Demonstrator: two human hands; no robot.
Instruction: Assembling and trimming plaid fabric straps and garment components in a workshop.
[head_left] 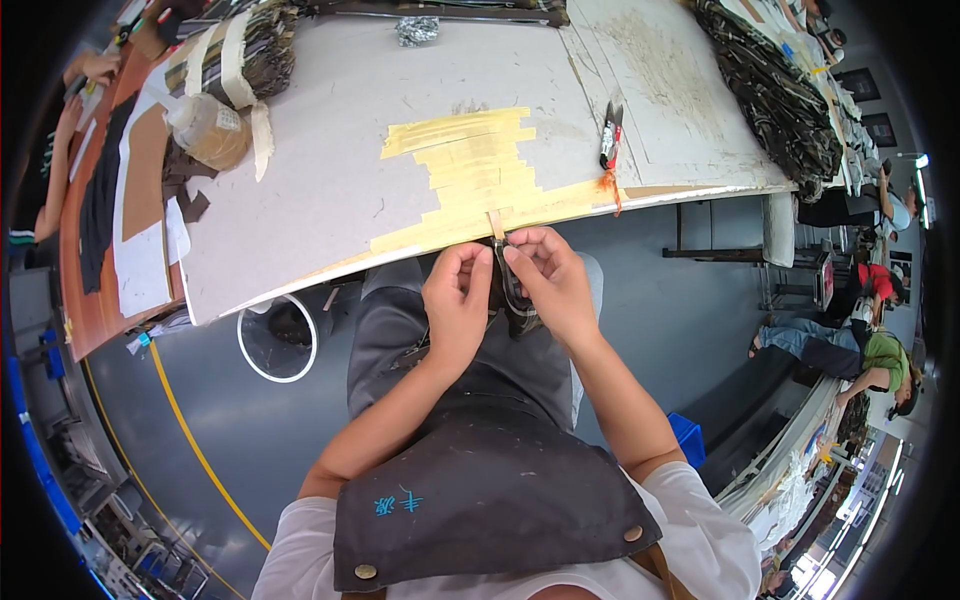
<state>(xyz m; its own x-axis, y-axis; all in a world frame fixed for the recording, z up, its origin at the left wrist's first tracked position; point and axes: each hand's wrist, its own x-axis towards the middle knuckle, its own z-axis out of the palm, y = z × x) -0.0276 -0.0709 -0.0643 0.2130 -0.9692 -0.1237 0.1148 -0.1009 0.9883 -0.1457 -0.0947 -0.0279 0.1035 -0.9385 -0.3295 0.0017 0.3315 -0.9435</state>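
Note:
Both my hands meet at the near edge of the worktable [330, 190], in front of my dark apron. My left hand [460, 298] is closed, with thumb and fingertips pinched at a dark fabric strip [515, 295]. My right hand [548, 280] pinches the upper part of the same strip from the other side. The strip hangs in a narrow loop below the edge, over my lap. Just above the fingertips, a short tan tab [495, 224] lies on the yellow tape [470, 165] covering this part of the tabletop. The fingers hide exactly how tab and strip meet.
Red-and-black thread snips [611, 135] with an orange cord lie to the right. A plastic jar [212, 132] and a fabric bundle [268, 55] stand left; more patterned fabric [775, 90] is piled right. A white-rimmed bin [315, 350] is below. Other people sit and work around.

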